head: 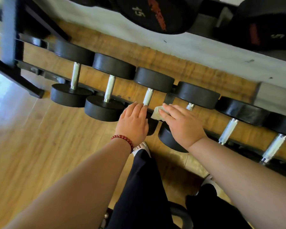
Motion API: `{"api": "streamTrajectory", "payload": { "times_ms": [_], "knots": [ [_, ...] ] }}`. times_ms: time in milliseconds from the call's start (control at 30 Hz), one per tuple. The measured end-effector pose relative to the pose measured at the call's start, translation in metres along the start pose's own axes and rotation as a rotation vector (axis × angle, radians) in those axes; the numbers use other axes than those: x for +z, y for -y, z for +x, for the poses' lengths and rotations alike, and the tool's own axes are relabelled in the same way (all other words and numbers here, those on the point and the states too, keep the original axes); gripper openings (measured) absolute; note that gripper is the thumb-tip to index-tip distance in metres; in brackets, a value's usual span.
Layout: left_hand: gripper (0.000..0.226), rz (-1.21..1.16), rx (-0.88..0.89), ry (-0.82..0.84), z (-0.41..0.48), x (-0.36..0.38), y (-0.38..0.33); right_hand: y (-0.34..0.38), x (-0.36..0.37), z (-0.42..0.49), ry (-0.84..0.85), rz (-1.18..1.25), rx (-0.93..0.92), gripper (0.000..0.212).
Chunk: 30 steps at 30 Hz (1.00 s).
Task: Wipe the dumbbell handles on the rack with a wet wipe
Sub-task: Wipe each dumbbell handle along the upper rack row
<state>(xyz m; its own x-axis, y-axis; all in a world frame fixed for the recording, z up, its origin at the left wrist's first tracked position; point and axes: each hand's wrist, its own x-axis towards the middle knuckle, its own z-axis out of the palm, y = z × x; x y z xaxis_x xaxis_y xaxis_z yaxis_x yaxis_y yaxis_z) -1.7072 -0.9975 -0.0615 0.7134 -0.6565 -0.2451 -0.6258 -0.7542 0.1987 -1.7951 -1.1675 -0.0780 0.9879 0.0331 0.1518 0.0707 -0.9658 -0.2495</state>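
Several black dumbbells with silver handles lie side by side on a low black rack (31,70). My left hand (134,122) rests flat on the near head of the third dumbbell, fingertips at the base of its handle (148,98). My right hand (180,123) lies over the near head (169,139) of the fourth dumbbell, fingers pressing a crumpled white wet wipe (157,113) between the two dumbbells. Only a short stub of the fourth handle (190,106) shows beyond my right hand.
Two dumbbells (75,75) (110,87) lie to the left and two more handles (228,131) (273,148) to the right. Large weight plates (153,14) hang above on an upper tier. The floor (31,154) is wooden. My dark trousers and white shoes stand close to the rack.
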Motion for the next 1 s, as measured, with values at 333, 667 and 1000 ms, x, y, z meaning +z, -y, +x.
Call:
{"api": "streamTrajectory", "payload": {
  "times_ms": [333, 667, 1000],
  "knots": [
    [0.049, 0.047, 0.016, -0.003, 0.007, -0.032, 0.033, 0.019, -0.007, 0.042, -0.033, 0.023, 0.004, 0.059],
    [0.046, 0.093, -0.046, -0.077, 0.017, -0.040, 0.036, 0.007, 0.001, 0.059, -0.034, 0.094, -0.040, 0.057],
    [0.042, 0.105, 0.023, -0.093, 0.041, -0.025, 0.072, 0.014, 0.035, 0.078, 0.016, 0.097, 0.026, 0.054]
  ]
}}
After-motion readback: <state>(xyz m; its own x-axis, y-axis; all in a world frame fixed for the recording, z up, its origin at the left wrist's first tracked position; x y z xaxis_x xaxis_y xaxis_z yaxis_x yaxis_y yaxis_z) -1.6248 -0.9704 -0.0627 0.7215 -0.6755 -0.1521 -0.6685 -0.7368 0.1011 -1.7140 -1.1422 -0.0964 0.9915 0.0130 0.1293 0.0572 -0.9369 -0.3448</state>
